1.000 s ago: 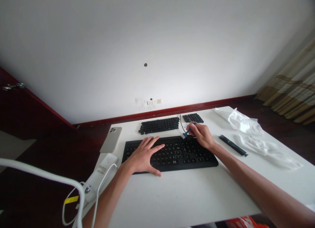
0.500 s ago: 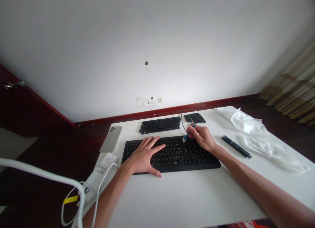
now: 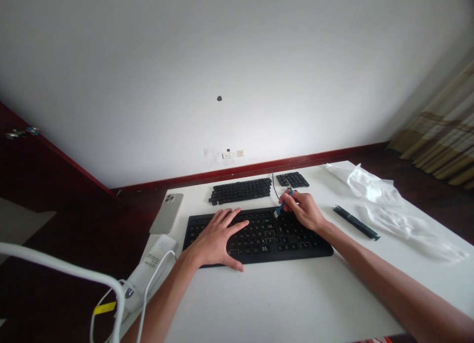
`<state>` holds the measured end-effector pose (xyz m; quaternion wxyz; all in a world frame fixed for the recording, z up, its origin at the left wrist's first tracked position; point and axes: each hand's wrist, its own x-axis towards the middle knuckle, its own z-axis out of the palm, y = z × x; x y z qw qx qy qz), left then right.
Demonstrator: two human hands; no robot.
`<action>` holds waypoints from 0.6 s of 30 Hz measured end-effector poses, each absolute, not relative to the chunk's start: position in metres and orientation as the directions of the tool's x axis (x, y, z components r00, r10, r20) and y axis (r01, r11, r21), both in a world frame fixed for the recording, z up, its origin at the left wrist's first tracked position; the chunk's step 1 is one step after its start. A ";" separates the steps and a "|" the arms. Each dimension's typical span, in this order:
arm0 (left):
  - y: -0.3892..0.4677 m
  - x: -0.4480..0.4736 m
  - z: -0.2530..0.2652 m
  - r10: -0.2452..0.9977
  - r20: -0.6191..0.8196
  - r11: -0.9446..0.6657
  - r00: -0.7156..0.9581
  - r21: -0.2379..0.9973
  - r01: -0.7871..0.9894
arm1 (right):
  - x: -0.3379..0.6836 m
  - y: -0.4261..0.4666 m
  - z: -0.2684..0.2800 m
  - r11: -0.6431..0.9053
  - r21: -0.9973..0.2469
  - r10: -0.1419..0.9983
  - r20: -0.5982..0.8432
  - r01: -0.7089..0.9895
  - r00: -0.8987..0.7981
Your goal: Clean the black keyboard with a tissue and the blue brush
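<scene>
A black keyboard base [image 3: 255, 256], its keycaps off, lies on the white table [image 3: 281, 298]. My left hand [image 3: 218, 237] is spread flat over its left half, thumb at the front edge. In my right hand [image 3: 303, 209] is a small blue brush [image 3: 283, 205], pinched between thumb and fingers. Its pale bristles touch the base near the top, right of the middle. Behind the base lies a block of black keycaps [image 3: 241, 190], and to its right a smaller keycap group [image 3: 293, 179]. A thin black cable runs between the two groups.
At the left edge lie a phone [image 3: 167, 213] and a white power bank [image 3: 148, 274] with white cables. On the right are a long black strip [image 3: 356, 222] and crumpled clear plastic bags [image 3: 374, 185]. A wall stands behind the table.
The brush has shifted very slightly on the base, with my right hand still holding it. My left hand stays in place. The whole view has tipped a little.
</scene>
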<state>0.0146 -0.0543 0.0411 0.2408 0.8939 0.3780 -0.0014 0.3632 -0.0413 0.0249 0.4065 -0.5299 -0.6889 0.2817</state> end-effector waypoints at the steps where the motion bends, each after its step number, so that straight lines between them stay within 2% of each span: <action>1: -0.054 0.015 0.041 0.675 -0.188 -0.599 0.714 0.426 0.678 | 0.363 -0.041 0.025 0.277 -0.820 0.960 0.260 0.501 -0.105; 18: -0.053 0.015 0.042 0.675 -0.212 -0.591 0.707 0.418 0.690 | 0.360 -0.044 0.025 0.298 -0.792 0.954 0.265 0.533 -0.141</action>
